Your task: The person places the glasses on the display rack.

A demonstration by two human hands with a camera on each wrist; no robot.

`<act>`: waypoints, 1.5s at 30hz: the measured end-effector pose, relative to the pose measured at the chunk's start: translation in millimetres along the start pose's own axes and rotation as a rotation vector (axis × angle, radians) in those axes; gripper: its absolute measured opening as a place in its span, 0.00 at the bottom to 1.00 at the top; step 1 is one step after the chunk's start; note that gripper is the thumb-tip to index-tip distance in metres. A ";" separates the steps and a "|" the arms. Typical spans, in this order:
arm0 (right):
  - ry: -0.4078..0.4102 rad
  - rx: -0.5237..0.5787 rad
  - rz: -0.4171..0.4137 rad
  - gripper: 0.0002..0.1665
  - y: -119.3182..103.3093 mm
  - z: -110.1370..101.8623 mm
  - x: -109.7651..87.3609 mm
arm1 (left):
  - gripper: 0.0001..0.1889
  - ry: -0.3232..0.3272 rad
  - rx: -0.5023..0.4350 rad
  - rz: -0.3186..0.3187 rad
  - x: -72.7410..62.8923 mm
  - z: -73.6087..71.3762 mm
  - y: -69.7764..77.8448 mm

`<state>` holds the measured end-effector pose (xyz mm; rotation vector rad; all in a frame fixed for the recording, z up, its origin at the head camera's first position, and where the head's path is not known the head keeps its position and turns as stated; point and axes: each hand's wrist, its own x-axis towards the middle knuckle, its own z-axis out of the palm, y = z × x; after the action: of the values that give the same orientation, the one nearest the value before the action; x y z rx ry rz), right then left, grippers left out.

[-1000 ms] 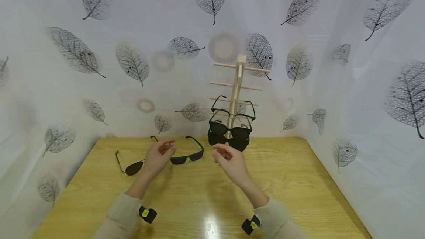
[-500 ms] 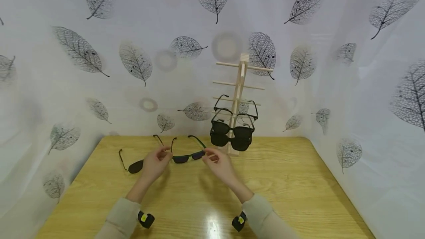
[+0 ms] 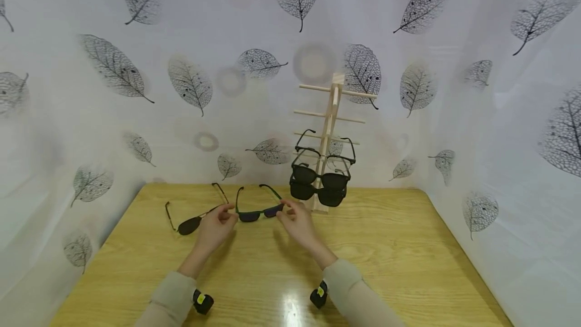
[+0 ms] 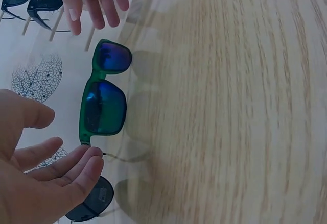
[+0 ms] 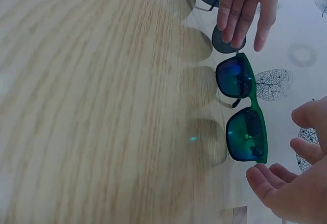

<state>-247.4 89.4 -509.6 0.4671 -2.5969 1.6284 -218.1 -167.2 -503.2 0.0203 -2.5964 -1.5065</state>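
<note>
Green-framed sunglasses (image 3: 260,212) with blue-green mirrored lenses lie on the table, temples unfolded and pointing away from me. My left hand (image 3: 216,226) is at their left end; in the left wrist view its fingertips (image 4: 92,157) are right at the frame's outer corner, thumb held apart. At the opposite end is my right hand (image 3: 297,223), its fingertips (image 5: 260,175) right by the other corner and its thumb also apart from the frame. Thin-framed dark sunglasses (image 3: 188,225) sit to the left, partly hidden behind my left hand.
Behind and to the right stands a wooden eyewear rack (image 3: 330,110) with several pegs. Clear-lensed glasses (image 3: 347,158) and dark sunglasses (image 3: 333,180) hang on its lower part. The wooden table (image 3: 386,256) ends at a white curtain (image 3: 254,9) printed with leaves.
Both hands have come to the two ends of the green sunglasses, the right one moving left from in front of the rack. The view has shifted slightly.
</note>
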 end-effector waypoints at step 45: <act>0.074 0.028 0.100 0.20 7.6 19.5 21.2 | 0.20 0.038 0.018 -0.015 9.6 19.0 -10.9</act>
<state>-267.2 70.3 -520.8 0.2772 -2.5856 1.6788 -230.7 -157.0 -520.9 0.0704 -2.5860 -1.4722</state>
